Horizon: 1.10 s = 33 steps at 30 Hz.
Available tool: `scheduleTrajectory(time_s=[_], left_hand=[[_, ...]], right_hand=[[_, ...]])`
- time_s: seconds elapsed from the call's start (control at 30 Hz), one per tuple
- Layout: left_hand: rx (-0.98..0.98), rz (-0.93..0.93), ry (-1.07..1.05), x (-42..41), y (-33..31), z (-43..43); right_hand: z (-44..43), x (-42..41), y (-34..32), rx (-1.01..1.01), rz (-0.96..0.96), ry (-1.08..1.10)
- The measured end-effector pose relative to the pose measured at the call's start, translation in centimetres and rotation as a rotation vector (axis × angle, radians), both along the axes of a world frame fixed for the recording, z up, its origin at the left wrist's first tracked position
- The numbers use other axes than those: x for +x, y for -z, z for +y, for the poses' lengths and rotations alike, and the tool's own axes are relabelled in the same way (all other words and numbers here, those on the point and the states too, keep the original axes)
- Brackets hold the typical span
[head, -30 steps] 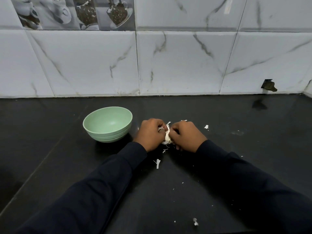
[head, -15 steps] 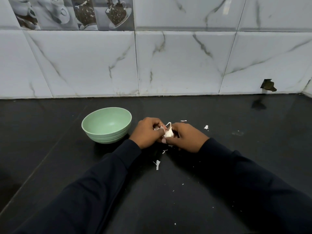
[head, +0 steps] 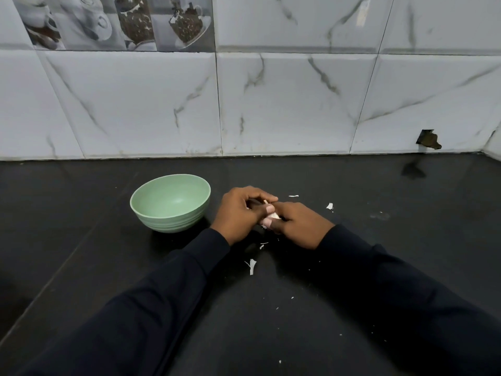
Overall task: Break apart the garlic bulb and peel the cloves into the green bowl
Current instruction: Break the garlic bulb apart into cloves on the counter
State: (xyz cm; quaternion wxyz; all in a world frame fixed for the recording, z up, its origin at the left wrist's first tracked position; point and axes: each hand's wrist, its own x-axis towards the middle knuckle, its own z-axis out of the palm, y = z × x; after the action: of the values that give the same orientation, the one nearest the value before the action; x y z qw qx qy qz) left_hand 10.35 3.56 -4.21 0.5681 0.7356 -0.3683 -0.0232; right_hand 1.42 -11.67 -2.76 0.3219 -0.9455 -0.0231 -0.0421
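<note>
As the green bowl (head: 173, 221) stands on the black worktop (head: 379, 191), the garlic bulb (head: 272, 215) is held just to the bowl's right, pinched between both hands. The fingers of the left hand (head: 238, 213) are curled round it on the bowl's side; those of the right hand (head: 301, 223) are clamped on its far side. White peel scraps (head: 252, 265) are scattered right of the bowl.

Bowl (head: 173, 222) (on counter (head: 81, 213)) left of garlic (head: 272, 216)
</note>
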Motion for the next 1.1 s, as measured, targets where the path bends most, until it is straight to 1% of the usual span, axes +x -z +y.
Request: scheduleTrajectory(time_s=[0.03,0.13,0.3,0.47,0.63,0.7,0.73,0.83,0.87,0.97,1.1], left_hand=[[-0.017,-0.003,-0.029,0.0,0.0,-0.1],[0.018,-0.029,-0.100,-0.3,-0.3,0.0],[0.065,-0.041,-0.116,-0.5,-0.5,0.2],[0.102,-0.056,-0.092,-0.6,-0.6,0.2],[0.053,-0.034,-0.139,0.5,-0.5,0.7],[-0.003,0.052,-0.105,0.5,-0.6,0.7],[-0.045,0.117,-0.069,0.4,-0.6,0.7],[-0.124,0.368,0.085,-0.1,-0.8,0.8],[-0.134,0.448,0.129,-0.3,-0.9,0.9],[-0.177,0.580,0.198,-0.4,-1.0,1.3],[-0.203,0.616,0.177,-0.2,-1.0,1.6]], right_hand=[[0.1,0.0,0.1,-0.013,-0.007,-0.002],[0.3,0.3,0.5,-0.079,-0.023,0.009],[0.4,0.1,0.3,-0.137,-0.035,0.034],[0.2,0.0,0.1,-0.088,-0.035,0.024],[-0.3,0.1,-0.2,-0.022,-0.170,0.046],[-0.6,0.2,-0.2,0.031,-0.220,0.054],[-0.8,0.2,-0.2,0.115,-0.225,0.057],[-1.0,0.2,-0.1,0.544,-0.154,0.070],[-1.1,0.2,-0.2,0.634,-0.121,0.072],[-1.0,0.0,-0.4,0.700,-0.057,0.064],[-1.1,0.0,-0.2,0.642,-0.012,0.052]])
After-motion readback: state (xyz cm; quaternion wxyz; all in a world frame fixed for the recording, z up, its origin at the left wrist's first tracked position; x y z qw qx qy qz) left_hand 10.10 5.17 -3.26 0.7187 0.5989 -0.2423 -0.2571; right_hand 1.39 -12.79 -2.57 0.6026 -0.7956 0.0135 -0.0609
